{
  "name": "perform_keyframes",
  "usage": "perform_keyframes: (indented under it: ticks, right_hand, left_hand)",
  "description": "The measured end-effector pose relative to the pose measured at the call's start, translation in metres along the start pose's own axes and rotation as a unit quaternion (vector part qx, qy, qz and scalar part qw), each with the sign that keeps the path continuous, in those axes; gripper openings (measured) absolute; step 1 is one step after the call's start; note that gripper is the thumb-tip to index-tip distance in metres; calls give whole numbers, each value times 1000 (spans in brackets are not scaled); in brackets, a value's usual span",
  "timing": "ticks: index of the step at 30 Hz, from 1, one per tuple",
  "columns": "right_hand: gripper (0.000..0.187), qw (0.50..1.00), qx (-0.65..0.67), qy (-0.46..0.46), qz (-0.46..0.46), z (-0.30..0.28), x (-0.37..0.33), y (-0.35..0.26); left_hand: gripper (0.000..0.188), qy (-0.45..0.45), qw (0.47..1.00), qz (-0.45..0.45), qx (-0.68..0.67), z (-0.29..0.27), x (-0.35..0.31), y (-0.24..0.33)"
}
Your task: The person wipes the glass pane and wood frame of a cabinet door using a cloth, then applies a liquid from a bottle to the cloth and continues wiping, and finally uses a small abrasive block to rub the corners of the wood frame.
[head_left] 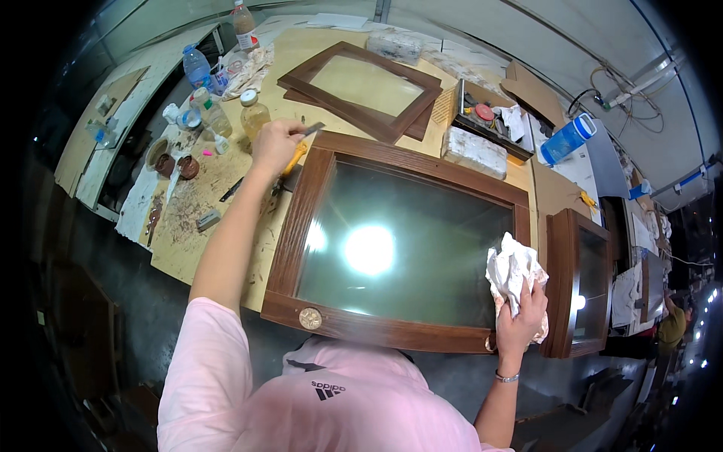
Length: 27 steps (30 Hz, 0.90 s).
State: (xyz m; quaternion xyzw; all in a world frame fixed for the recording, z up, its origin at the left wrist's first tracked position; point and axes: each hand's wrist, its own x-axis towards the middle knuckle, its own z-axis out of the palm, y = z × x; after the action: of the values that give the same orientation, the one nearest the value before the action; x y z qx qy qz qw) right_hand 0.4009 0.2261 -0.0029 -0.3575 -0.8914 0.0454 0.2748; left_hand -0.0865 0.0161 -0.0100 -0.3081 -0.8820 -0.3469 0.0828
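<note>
A brown wooden cabinet door (282, 260) with a glass pane (422, 233) lies in front of me. Two round gold-coloured ornaments sit on its near rail, one (310, 318) at the left and the other partly covered near my right hand. My right hand (520, 320) is closed around a crumpled white rag (514, 264), stained reddish brown, at the door's right side. Near the far left corner, my left hand (276, 145) pinches a small flat grey blade (314, 129). A yellow-handled tool (295, 160) lies just below that hand, partly hidden.
Bottles, jars (255, 113) and brown-stained pots (160, 160) crowd the worktable's left. A grey block (208, 219) lies nearer. Brown frames (361, 79) rest behind the door. Right are a tool box (493, 113), a wrapped white block (474, 153), a blue bottle (568, 139) and another glazed door (559, 282).
</note>
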Motion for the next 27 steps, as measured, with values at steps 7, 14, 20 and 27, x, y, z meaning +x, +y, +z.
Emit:
perform_keyframes:
  ticks: [7, 14, 20, 27]
  right_hand:
    - [57, 1000, 2, 14, 9, 1, -5, 2]
    - [55, 1000, 9, 11, 17, 5, -5, 5]
    - [37, 927, 336, -42, 161, -12, 9, -18]
    - [48, 906, 389, -157, -58, -8, 36, -103]
  left_hand:
    - [19, 17, 986, -154, 57, -29, -68, -112]
    - [21, -33, 947, -273, 165, -79, -154, -170]
    - [23, 58, 978, -171, -100, -81, -150, -113]
    - [25, -40, 962, 51, -264, -88, -136, 59]
